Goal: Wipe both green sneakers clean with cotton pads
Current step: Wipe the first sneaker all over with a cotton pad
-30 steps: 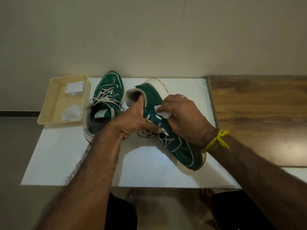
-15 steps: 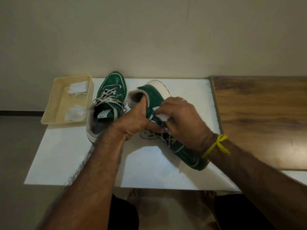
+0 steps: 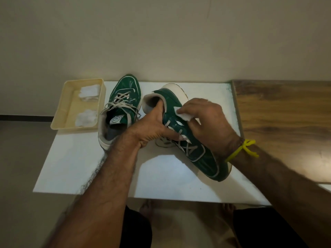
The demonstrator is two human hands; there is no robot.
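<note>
Right now the step in hand looks like wiping the upper of the tilted sneaker [image 3: 180, 129], and doing it well probably means short, firm strokes along the glossy green panel while the shoe is kept from rocking. Working from the heel collar toward the toe, and turning the pad [image 3: 183, 114] to a fresh face once it greys, would likely avoid smearing dirt back on. The laces lie close under the wiping fingers, so snagging them is a risk.

The left hand [image 3: 152, 129] grips this sneaker, thumb hooked into the opening at the collar and fingers wrapped over the tongue and laces. The right hand [image 3: 206, 122] pinches the pad with curled fingers and presses it against the sneaker's side, near the collar.

This sneaker stands propped on its side on the white board [image 3: 89, 163], toe pointing toward the person. The second sneaker [image 3: 123, 106] sits upright just left of it, untouched. Left of that again, the tray [image 3: 60, 113] holds spare pads [image 3: 86, 119].
</note>
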